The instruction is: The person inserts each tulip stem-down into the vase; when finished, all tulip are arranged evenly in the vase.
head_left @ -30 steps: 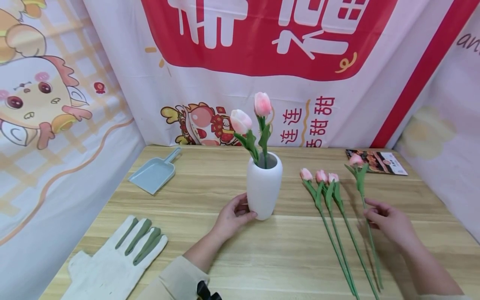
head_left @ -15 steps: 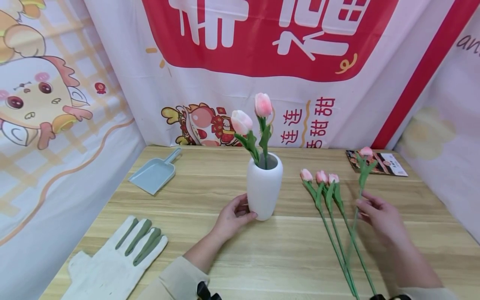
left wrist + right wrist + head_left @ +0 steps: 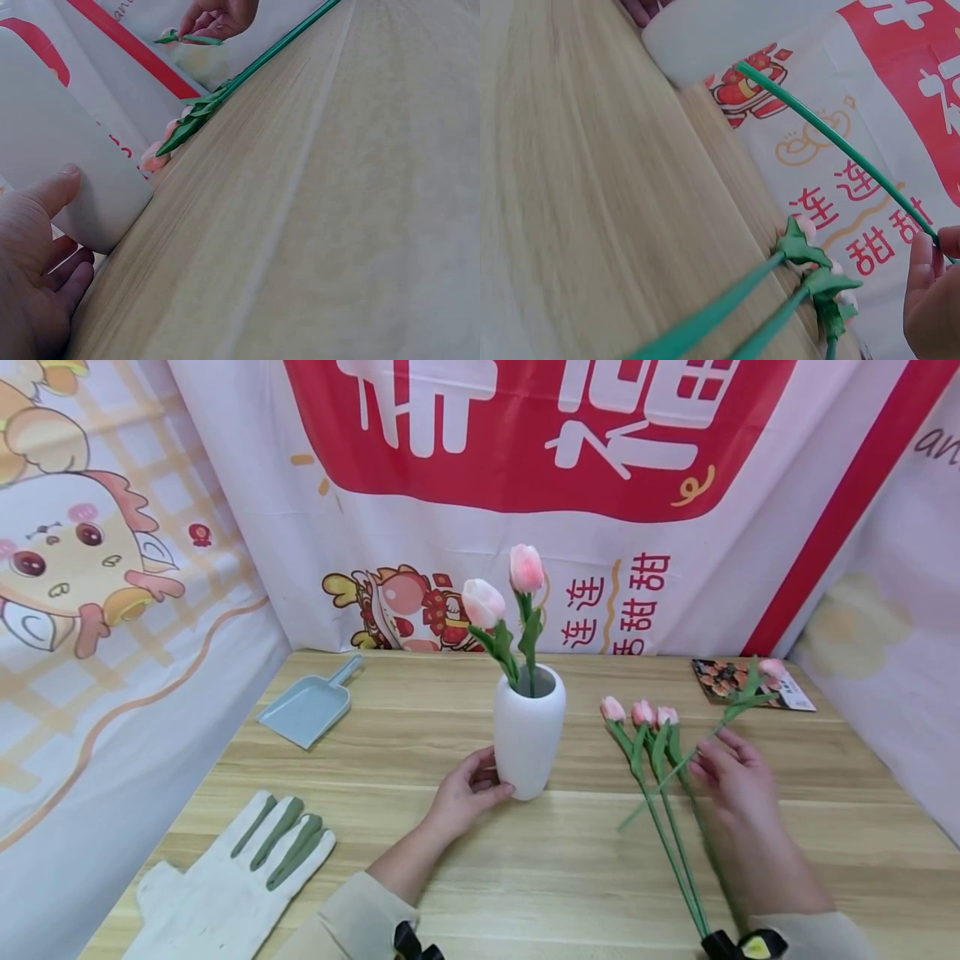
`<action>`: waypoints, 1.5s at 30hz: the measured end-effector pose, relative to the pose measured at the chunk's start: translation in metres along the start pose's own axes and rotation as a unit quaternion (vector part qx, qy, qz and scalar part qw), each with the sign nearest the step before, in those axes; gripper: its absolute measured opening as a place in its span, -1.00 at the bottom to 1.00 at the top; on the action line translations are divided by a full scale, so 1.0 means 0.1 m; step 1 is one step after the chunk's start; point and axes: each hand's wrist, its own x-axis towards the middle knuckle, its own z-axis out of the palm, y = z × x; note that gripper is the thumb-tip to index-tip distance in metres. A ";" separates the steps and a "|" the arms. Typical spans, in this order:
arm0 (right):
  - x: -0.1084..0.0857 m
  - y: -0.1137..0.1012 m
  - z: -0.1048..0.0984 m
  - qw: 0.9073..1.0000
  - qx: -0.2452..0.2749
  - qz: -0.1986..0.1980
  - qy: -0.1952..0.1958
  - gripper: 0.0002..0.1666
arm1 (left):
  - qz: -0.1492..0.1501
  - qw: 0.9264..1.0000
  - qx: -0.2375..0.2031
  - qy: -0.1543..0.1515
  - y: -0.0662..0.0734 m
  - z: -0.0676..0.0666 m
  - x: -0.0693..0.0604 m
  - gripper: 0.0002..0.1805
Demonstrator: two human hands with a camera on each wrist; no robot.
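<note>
A white vase [image 3: 529, 743] stands upright on the table, holding two pink-white artificial tulips [image 3: 483, 603]. My left hand [image 3: 461, 797] grips the vase low on its left side, thumb toward me and the other fingers curled around behind. Over to the right, my right hand [image 3: 738, 789] pinches a pink tulip [image 3: 742, 700] by its stem. That tulip slants, its bloom up to the right and its bare stem end [image 3: 810, 116] pointing left toward the vase in the right wrist view. Beneath it, three more tulips [image 3: 642, 713] lie side by side on the table.
A white work glove with green finger stripes [image 3: 225, 877] lies at the front left. Behind it is a light blue dustpan [image 3: 309, 703]. A printed card [image 3: 783, 687] lies at the back right. Printed cloth [image 3: 450, 518] hangs behind the table and at both sides.
My right hand has moved left with the tulip, tilting it from nearly upright so its stem end swings left over the lying tulips. My left hand and the vase stay put.
</note>
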 end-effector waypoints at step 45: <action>-0.38 -0.56 1.03 0.968 0.212 -0.127 0.045 -0.45 | 0.010 1.000 -0.001 -0.001 0.00 0.00 0.00 -0.34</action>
